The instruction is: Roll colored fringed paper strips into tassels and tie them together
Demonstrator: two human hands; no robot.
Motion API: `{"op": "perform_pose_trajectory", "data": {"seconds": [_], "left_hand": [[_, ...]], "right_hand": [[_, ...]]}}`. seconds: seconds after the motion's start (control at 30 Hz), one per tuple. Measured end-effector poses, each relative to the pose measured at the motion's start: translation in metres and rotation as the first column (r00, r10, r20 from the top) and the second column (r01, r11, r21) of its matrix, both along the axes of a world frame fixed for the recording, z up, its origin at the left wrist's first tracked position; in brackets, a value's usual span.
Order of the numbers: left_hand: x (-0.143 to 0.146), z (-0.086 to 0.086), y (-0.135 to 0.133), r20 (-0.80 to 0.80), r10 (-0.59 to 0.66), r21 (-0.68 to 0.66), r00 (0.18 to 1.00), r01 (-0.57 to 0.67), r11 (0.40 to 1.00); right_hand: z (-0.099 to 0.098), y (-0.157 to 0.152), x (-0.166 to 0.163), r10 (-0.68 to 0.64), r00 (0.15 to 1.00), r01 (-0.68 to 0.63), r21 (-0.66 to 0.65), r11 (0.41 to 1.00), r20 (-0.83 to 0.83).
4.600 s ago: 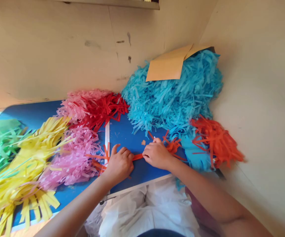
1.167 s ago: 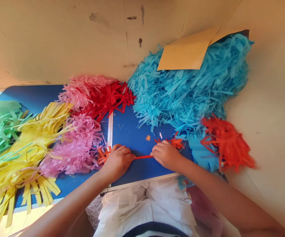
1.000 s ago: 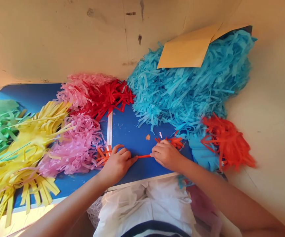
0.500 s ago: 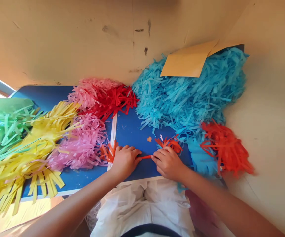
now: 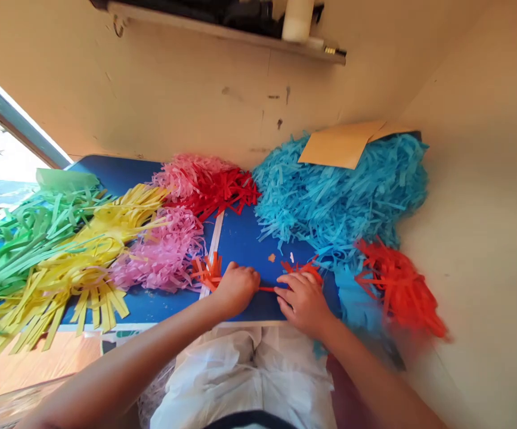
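My left hand point(image 5: 237, 287) and my right hand point(image 5: 302, 300) rest close together on the blue table point(image 5: 242, 243) near its front edge. Both are closed on one rolled strip of orange fringed paper point(image 5: 267, 289) that shows as a thin band between them. Its cut orange fringe fans out to the left of my left hand point(image 5: 207, 271) and behind my right hand point(image 5: 303, 267). My fingers are curled over the strip and hide most of it.
Heaps of fringed paper ring the hands: light blue point(image 5: 339, 190) behind, orange-red point(image 5: 396, 286) right, red point(image 5: 222, 190), pink point(image 5: 169, 253), yellow point(image 5: 79, 262) and green point(image 5: 25, 232) left. A tan card point(image 5: 339, 146) lies on the blue heap. Walls close in behind and right; a shelf point(image 5: 222, 24) above.
My hands have drawn closer together along the orange strip, so less of it shows between them. The camera has tilted up and left, bringing the shelf and window into view.
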State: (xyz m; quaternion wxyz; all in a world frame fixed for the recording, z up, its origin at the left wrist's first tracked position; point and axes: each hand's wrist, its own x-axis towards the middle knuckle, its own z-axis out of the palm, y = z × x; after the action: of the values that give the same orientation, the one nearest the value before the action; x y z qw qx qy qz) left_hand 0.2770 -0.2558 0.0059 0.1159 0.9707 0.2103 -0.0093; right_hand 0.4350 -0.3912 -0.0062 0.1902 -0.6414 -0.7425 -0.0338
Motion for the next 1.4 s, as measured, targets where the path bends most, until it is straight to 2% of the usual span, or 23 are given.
{"op": "perform_pose_trajectory", "data": {"seconds": [0.07,0.17,0.27,0.33,0.4,0.5,0.6,0.67,0.73,0.83,0.87,0.9,1.0,1.07,1.1,1.17,1.3,1.4], "left_hand": [[-0.006,0.011,-0.01,0.04,-0.084,0.065,0.996,0.082,0.995],[-0.02,0.028,-0.023,0.189,-0.194,0.254,0.962,0.143,0.957],[-0.034,0.036,-0.033,0.406,-0.216,0.353,0.888,0.066,0.933],[-0.04,0.038,-0.041,0.542,-0.15,0.312,0.827,-0.032,0.949],[-0.042,0.038,-0.052,0.652,-0.055,0.226,0.756,-0.125,0.966],[-0.041,0.037,-0.068,0.775,0.056,0.09,0.63,-0.198,0.976],[-0.038,0.035,-0.08,0.856,0.108,-0.004,0.505,-0.201,0.98],[-0.038,0.034,-0.085,0.88,0.134,-0.053,0.456,-0.186,0.981],[-0.038,0.032,-0.088,0.883,0.153,-0.082,0.443,-0.176,0.981],[-0.039,0.031,-0.092,0.879,0.154,-0.088,0.451,-0.164,0.983],[-0.04,0.031,-0.093,0.877,0.154,-0.09,0.455,-0.159,0.983],[-0.04,0.031,-0.093,0.875,0.155,-0.094,0.459,-0.154,0.984],[-0.038,0.031,-0.095,0.866,0.167,-0.102,0.471,-0.159,0.982],[-0.038,0.03,-0.094,0.861,0.172,-0.098,0.478,-0.174,0.98],[-0.038,0.03,-0.093,0.859,0.174,-0.098,0.482,-0.178,0.979],[-0.038,0.029,-0.09,0.851,0.172,-0.101,0.495,-0.167,0.981],[-0.038,0.029,-0.087,0.858,0.146,-0.118,0.492,-0.087,0.989],[-0.037,0.028,-0.086,0.869,0.145,-0.139,0.474,-0.047,0.989]], "right_hand": [[0.015,0.003,-0.009,-0.051,0.998,0.052,0.024,0.998,-0.047],[0.033,0.007,-0.023,-0.046,0.995,0.046,-0.002,0.999,-0.093],[0.042,0.002,-0.036,-0.073,0.982,0.091,0.101,0.991,-0.173],[0.042,-0.003,-0.048,-0.149,0.97,0.194,0.242,0.951,-0.192],[0.04,-0.009,-0.061,-0.216,0.951,0.289,0.382,0.878,-0.222],[0.036,-0.016,-0.081,-0.183,0.903,0.368,0.478,0.797,-0.39],[0.031,-0.023,-0.093,-0.103,0.811,0.401,0.42,0.814,-0.576],[0.027,-0.03,-0.095,-0.072,0.761,0.397,0.376,0.838,-0.644],[0.024,-0.036,-0.092,-0.053,0.688,0.392,0.309,0.866,-0.723],[0.023,-0.042,-0.083,-0.071,0.503,0.358,0.133,0.924,-0.861],[0.025,-0.043,-0.079,-0.083,0.475,0.338,0.094,0.937,-0.876],[0.026,-0.044,-0.076,-0.093,0.483,0.323,0.078,0.943,-0.87],[0.031,-0.046,-0.07,-0.108,0.605,0.307,0.106,0.946,-0.789],[0.031,-0.047,-0.067,-0.121,0.616,0.295,0.085,0.952,-0.778],[0.03,-0.048,-0.066,-0.127,0.587,0.287,0.058,0.956,-0.8],[0.027,-0.049,-0.062,-0.137,0.475,0.243,-0.02,0.97,-0.869],[0.017,-0.049,-0.054,-0.17,0.127,0.004,-0.171,0.985,-0.977],[0.011,-0.046,-0.053,-0.181,-0.09,-0.107,-0.171,0.979,-0.979]]}}
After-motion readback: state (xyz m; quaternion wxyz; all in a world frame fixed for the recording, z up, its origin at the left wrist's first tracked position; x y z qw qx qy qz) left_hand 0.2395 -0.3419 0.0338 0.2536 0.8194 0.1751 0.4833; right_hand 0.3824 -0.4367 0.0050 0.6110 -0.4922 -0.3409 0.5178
